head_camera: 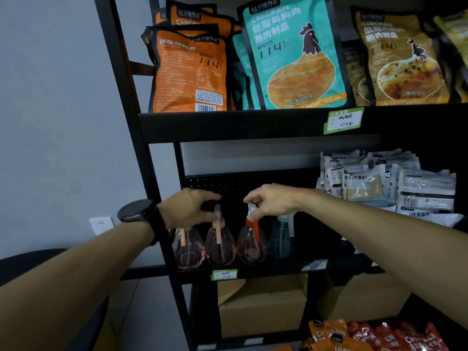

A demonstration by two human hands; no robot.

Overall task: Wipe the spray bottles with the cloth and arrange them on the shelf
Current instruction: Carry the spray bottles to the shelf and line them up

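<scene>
Black shelf (253, 271) holds four bottles (seemingly empty); right hand (272, 201) pinches the red-necked bottle (251, 243), left hand (187, 207) spread

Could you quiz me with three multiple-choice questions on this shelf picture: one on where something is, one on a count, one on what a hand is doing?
1. Where do the spray bottles stand?
A. top shelf, among the chicken packets
B. middle shelf, under the chicken packets
C. on the floor

2. How many spray bottles are in the row?
A. two
B. four
C. six

3. What is the right hand doing?
A. pinching the top of a bottle
B. hanging free
C. holding a box

Answers:
1 B: the middle shelf carries the row, below the teal chicken packet.
2 B: three pinkish bottles and one greenish bottle.
3 A: the right hand has its fingers closed on the white and orange sprayer head; the left hand is open beside it.
</scene>
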